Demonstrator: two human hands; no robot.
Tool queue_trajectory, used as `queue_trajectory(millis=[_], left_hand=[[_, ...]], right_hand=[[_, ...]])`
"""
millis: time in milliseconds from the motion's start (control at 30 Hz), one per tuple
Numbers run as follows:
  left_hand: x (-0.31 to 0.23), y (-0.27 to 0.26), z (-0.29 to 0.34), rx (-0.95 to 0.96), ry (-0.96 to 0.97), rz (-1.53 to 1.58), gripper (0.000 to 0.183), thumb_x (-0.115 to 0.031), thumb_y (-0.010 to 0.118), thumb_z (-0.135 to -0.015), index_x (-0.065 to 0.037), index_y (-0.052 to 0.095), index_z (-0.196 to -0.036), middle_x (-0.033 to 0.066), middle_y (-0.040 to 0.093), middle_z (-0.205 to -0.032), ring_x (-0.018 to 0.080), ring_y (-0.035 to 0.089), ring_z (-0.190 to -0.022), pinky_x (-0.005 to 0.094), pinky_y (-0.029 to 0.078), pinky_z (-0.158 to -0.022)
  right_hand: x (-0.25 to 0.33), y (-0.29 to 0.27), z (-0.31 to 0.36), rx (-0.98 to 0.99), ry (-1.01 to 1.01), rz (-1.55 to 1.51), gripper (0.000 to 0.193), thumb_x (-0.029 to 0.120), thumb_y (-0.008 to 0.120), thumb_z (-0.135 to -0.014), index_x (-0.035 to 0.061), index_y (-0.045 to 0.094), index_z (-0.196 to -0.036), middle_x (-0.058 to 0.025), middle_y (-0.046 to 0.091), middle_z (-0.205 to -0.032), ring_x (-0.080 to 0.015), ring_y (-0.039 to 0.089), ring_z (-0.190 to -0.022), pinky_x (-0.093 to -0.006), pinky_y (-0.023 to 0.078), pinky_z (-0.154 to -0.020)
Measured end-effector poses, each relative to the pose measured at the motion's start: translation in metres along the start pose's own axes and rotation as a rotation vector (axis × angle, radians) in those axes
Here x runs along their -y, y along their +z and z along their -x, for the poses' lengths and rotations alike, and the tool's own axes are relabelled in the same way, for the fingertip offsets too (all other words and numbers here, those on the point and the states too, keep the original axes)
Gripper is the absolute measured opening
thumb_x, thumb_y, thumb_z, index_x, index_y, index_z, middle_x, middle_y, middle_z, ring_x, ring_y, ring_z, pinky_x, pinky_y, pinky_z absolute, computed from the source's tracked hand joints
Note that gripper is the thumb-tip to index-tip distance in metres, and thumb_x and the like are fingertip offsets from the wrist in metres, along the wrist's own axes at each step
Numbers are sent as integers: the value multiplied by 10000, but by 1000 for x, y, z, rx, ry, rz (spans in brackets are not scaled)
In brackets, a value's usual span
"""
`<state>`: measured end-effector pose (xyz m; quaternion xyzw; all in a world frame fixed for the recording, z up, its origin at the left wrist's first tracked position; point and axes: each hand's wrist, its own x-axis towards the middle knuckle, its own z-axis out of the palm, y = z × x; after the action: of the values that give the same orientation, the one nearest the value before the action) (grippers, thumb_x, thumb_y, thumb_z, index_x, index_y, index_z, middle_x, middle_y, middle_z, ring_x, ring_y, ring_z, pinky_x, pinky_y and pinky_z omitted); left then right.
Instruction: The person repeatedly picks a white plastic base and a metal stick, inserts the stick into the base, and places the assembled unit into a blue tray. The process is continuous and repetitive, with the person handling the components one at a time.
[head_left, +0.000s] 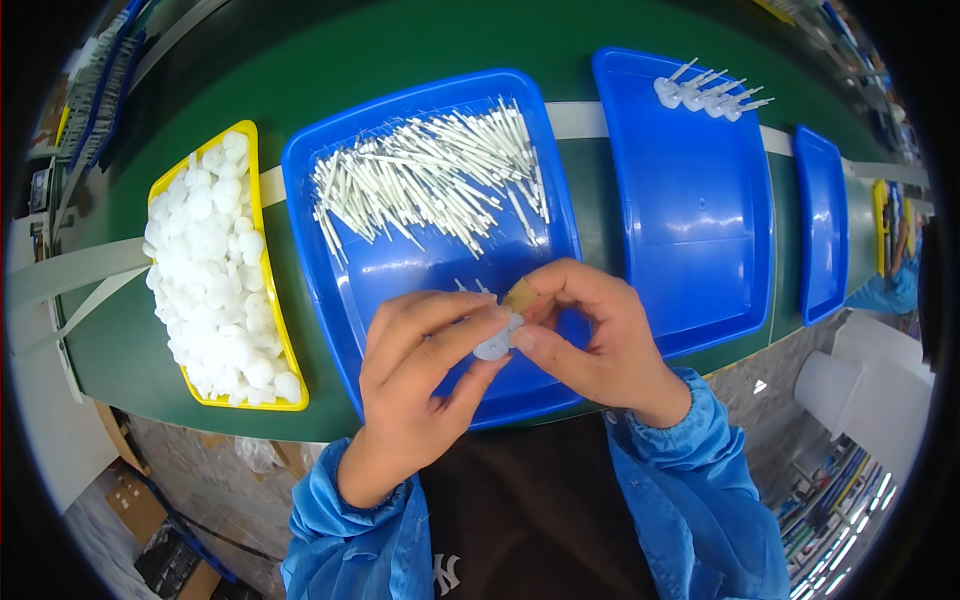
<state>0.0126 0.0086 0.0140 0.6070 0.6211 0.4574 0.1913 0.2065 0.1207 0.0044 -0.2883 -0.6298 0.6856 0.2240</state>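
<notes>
Fingers (450, 345) of our left hand (400, 400) pinch a pale round piece (492, 346) between index and thumb; our right hand (620, 345) presses its thumb tip to the piece's right edge, its index bent close above with a tan wrapping (519, 296) round the tip; we cannot tell whether that fingertip touches it; we hold the piece over the near part of a blue tray (385, 280), where slim white sticks (420, 180) lie heaped beyond our hands; to our left, a yellow tray (252, 155) brims with white round pieces (210, 280); to our right, a second blue tray (690, 230) bears a row of stemmed pieces (705, 98) near its far edge; all three trays sit on a green table (380, 40).
</notes>
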Motion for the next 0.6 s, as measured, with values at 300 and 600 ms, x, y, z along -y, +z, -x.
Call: queue_trajectory(millis=[300, 600], left_hand=[[-5, -1, -3, -19, 57, -53, 473, 23, 924, -785, -69, 825, -1239, 81, 784, -1198, 284, 730, -1027, 381, 577, -862], [-9, -2, -4, -2, 72, -67, 502, 22, 922, -762, -73, 835, -1248, 72, 773, -1192, 276, 716, -996, 366, 564, -818]], right_hand=[[4, 2, 3, 1, -34, -23, 327, 28, 876, -925, 21, 729, -1217, -53, 779, -1035, -126, 752, -936, -292, 607, -847], [11, 1, 3, -8, -88, 127, 373, 58, 920, -875, 18, 731, -1194, -73, 808, -1013, -153, 807, -925, -302, 645, -842]])
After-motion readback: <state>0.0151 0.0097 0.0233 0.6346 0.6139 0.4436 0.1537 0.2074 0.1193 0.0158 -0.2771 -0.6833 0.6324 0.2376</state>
